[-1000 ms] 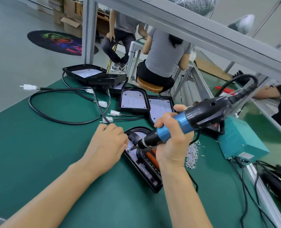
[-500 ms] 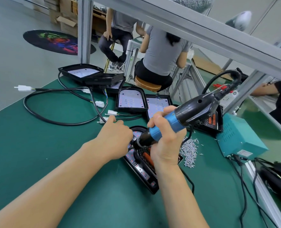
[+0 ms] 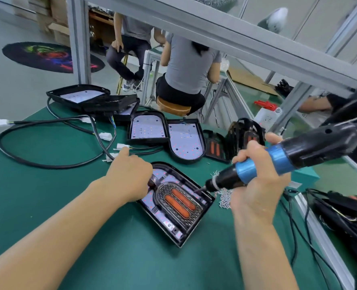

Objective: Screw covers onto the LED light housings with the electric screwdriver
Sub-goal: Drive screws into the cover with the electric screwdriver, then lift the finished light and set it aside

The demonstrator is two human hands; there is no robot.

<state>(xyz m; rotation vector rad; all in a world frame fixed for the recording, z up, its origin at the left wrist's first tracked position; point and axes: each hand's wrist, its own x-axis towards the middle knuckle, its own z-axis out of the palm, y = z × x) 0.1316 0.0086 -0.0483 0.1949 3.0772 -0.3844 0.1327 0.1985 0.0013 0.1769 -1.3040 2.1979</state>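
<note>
Head view, centre frame: left hand [image 3: 129, 176] curls against the black LED housing's [image 3: 174, 206] upper-left rim, its hold hidden; right hand [image 3: 257, 185] wraps the blue-and-black electric screwdriver [image 3: 263, 166], bit touching the cover's [image 3: 178, 199] right edge. Screw-driving, I'd say; next, keep it plumb.

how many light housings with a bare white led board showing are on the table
3, maybe more hidden: one centre back, one right beside it, one atop the far-left stack. The stack may hide others.
</note>
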